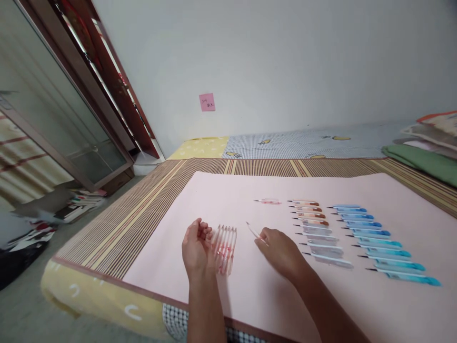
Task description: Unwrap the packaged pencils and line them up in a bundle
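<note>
My right hand (280, 250) pinches a slim white pen (254, 232), its pointed tip facing up and left above the pink sheet (257, 305). My left hand (198, 243) is beside a row of several white pens with pink-red patterns (224, 252), fingers loosely curled; nothing shows in it. These pens lie side by side, tips pointing away from me. Farther back, a single pink-patterned pen (270, 201) lies sideways. To the right is a column of brown and grey pens (316, 228), then a column of blue and turquoise pens (385, 243), tips to the left.
The sheet lies on a striped mat (117, 233) over a bed. Folded cloths (424, 157) are stacked at the far right. A pink sticky note (207, 102) hangs on the wall. At left are a glass door (67, 105) and piled papers and books (80, 205) on the floor.
</note>
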`<state>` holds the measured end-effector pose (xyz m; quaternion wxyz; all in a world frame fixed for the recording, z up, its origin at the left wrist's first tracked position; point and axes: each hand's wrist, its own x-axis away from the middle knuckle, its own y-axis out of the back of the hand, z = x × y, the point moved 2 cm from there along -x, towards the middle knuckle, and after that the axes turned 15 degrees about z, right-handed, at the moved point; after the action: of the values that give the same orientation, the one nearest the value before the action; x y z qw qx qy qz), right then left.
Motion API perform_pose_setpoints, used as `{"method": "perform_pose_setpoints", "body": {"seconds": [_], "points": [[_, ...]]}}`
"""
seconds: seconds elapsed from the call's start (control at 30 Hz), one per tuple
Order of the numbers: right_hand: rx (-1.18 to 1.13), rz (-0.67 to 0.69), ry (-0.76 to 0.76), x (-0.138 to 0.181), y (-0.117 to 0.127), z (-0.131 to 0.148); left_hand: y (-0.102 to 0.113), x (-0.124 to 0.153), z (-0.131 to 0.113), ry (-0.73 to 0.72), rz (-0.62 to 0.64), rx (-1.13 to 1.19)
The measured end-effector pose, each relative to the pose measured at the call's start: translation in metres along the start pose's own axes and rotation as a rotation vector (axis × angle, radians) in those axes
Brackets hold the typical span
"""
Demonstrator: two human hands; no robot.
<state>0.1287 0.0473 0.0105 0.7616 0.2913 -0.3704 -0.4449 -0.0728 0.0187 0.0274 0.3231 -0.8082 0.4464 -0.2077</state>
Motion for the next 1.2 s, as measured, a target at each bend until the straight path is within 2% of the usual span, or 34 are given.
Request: {"method": "perform_pose_setpoints", "body": {"seconds": [0.2, 0.43, 0.5, 0.7, 0.83, 0.93, 1.2], "points": [[-0.076, 0.027, 0.037, -0.009, -0.025, 0.002, 0.022, -0.011, -0.014, 0.028, -0.031, 0.023], [-0.422, 0.137, 0.103, -0.015, -0.047, 0.015, 0.039, -0.015, -0.028, 0.025, -0.032, 0.013], [-0.453, 0.16, 0.109, -0.016, -0.053, 0.018, 0.041, -0.015, -0.029, 0.03, -0.028, 0.011], [-0.177, 0.053, 0.185, -0.014, -0.05, 0.023, 0.045, -0.016, -0.032, 0.053, -0.04, 0.026], [-0.066, 0.023, 0.127, -0.009, -0.041, 0.027, 0.044, -0.015, -0.033, 0.078, -0.052, 0.042], [-0.031, 0.043, 0.083, -0.008, -0.036, 0.026, 0.041, -0.014, -0.032, 0.104, -0.058, 0.064], [-0.042, 0.066, 0.11, -0.009, -0.038, 0.024, 0.036, -0.014, -0.028, 0.13, -0.039, 0.086]]}}
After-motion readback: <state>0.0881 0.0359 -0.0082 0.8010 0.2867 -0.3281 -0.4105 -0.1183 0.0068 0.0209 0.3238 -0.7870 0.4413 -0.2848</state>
